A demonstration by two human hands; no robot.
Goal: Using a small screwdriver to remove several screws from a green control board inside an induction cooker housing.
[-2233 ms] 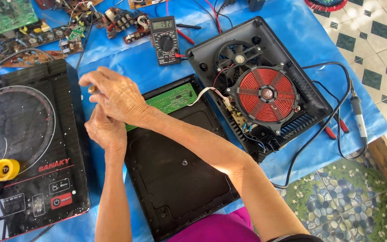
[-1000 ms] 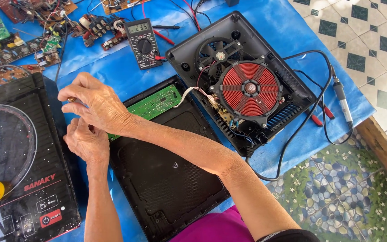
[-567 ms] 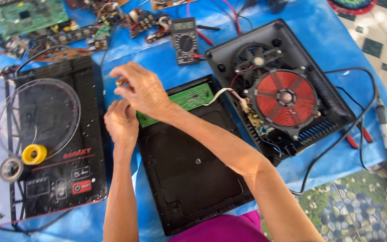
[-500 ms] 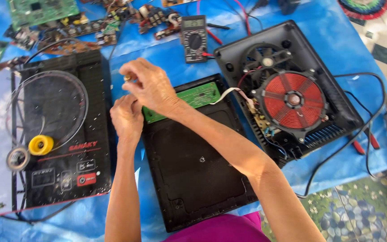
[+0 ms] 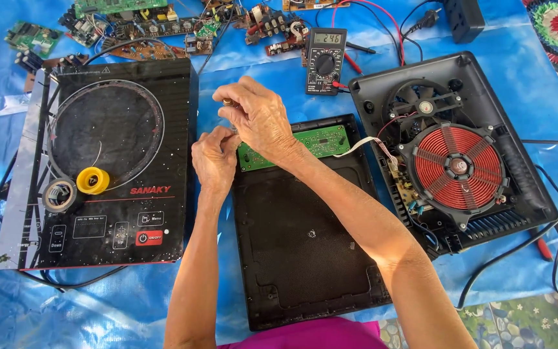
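Both hands are shown at the near left corner of the green circuit board [image 5: 295, 146], as before, but the right hand [image 5: 258, 118] is now raised slightly, a small brass-coloured part [image 5: 227, 102] being pinched at its fingertips, while the left hand [image 5: 215, 157] is curled just beneath it. More of the left side is now taken in: the yellow roll [image 5: 93, 180] and the grey tape roll [image 5: 59, 194] on the glass cooktop panel [image 5: 108, 161] are seen in full.

Multimeter [image 5: 325, 59], top centre of frame: small rectangular grey display lit with dark digits, above a round dial. Black glass cooktop [image 5: 101, 165], left of frame: white label lettering and a red rectangular button marking along its lower edge.
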